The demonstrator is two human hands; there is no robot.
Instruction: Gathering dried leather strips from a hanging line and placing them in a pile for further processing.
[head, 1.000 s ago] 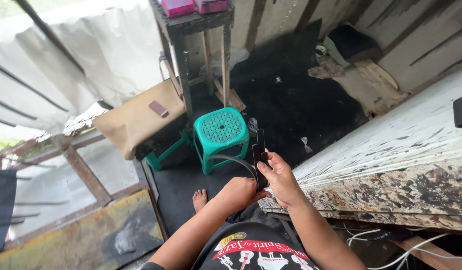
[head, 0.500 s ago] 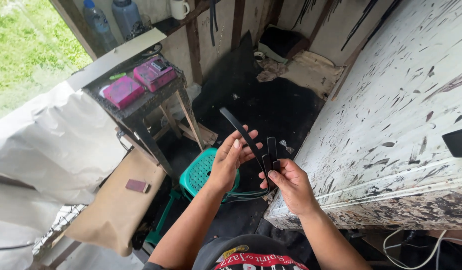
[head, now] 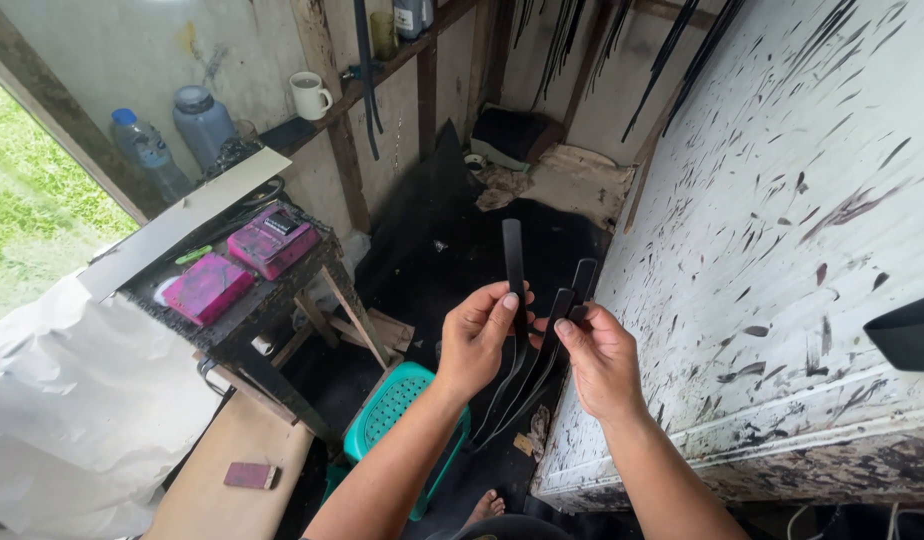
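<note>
A: Where are the black strips (head: 513, 262)?
B: Beside the paint-streaked white table (head: 782, 250), above the green stool (head: 392, 405). The left hand (head: 477, 335) pinches one upright; the right hand (head: 597, 355) is closed on two more.
A: Advice?
B: I'd fan them apart with the thumbs, keeping the ends level.

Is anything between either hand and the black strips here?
Nothing visible. The left hand pinches one upright black strip directly, thumb on its face. The right hand grips two more black strips between thumb and fingers. Both grasps are bare contact, beside the paint-streaked white table.
</note>
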